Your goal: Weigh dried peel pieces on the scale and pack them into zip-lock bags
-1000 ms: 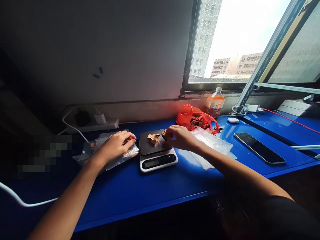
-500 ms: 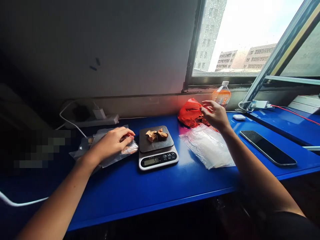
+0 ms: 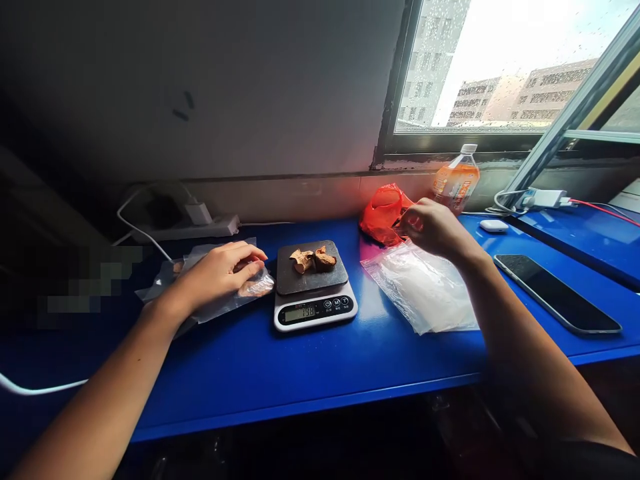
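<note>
A digital kitchen scale [image 3: 316,310] stands on the blue table with brown, dried, curled pieces [image 3: 313,260] on its dark plate. To its left, my left hand [image 3: 230,267] rests on clear plastic bags [image 3: 210,310] that hold tan pieces. Its fingers are loosely bent, the thumb apart from them. On the other side, my right hand [image 3: 427,227] is at the open mouth of a red plastic bag [image 3: 383,210], its fingers curled down. What they grip is hidden. Below that wrist lies a stack of clear zip bags [image 3: 420,293].
Behind my right hand stands a bottle with an orange label [image 3: 457,180]. A phone [image 3: 557,293] and a white earbud case [image 3: 493,227] lie at the right. A power strip [image 3: 215,227] with a white charger runs along the wall. The table's front edge [image 3: 310,403] is near me.
My right hand has turned down and its fingers have curled at the red bag, whose mouth has changed shape. The scale's reading has changed. My left hand stays on the bags. The view has shifted slightly.
</note>
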A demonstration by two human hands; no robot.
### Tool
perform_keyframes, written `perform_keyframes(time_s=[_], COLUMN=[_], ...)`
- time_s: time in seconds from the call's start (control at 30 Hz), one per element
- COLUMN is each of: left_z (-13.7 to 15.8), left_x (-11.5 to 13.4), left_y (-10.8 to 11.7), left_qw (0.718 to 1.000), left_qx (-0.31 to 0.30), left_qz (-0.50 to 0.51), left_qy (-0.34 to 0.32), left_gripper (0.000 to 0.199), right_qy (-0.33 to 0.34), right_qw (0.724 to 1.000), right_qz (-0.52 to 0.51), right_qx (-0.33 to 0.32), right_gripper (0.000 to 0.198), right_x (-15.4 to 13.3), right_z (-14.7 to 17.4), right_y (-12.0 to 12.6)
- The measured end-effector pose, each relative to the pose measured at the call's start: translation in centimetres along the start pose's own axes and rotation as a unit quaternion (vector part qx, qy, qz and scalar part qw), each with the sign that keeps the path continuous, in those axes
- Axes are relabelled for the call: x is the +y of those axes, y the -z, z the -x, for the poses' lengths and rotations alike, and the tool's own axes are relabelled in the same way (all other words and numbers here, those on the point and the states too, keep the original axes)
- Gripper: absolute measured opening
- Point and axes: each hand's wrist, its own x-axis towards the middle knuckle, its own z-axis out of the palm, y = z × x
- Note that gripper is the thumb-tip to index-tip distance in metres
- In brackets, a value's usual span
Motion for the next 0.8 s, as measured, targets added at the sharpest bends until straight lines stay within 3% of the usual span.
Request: perform_keyframes(time_s=[0.1, 0.23, 0.37, 0.7, 0.8], left_z=[0.1, 0.1, 0.0, 0.0, -0.1], left_x=[0.2, 0.1, -0.3, -0.2, -0.3], left_y=[0.1, 0.0, -0.2, -0.1, -0.4], left_qw=[1.0, 1.0, 1.0, 1.0, 1.0], left_qx=[-0.002, 0.001, -0.002, -0.006, -0.004], left_qz=[0.0, -0.006, -0.009, -0.008, -0.01], left_qy=[-0.001, -0.009, -0.017, -0.011, -0.014], left_gripper=[0.038, 0.038, 0.039, 0.041, 0.04], right_qy=[0.112, 0.123, 0.127, 0.118, 0.133], right_qw=[0.978, 0.96, 0.96, 0.969, 0.98], right_qz=[0.012, 0.056, 0.071, 0.078, 0.052], right_qx=[-0.177, -0.247, -0.24, -0.201, -0.139], right_gripper=[0.02, 0.028, 0.027, 0.004, 0.008], right_x=[-0.5, -1.0, -0.5, -1.2, -2.8], right_z=[0.4, 0.6, 0.4, 0.5, 0.7], right_y=[-1.0, -2.5, -3.3, -3.2, -3.3])
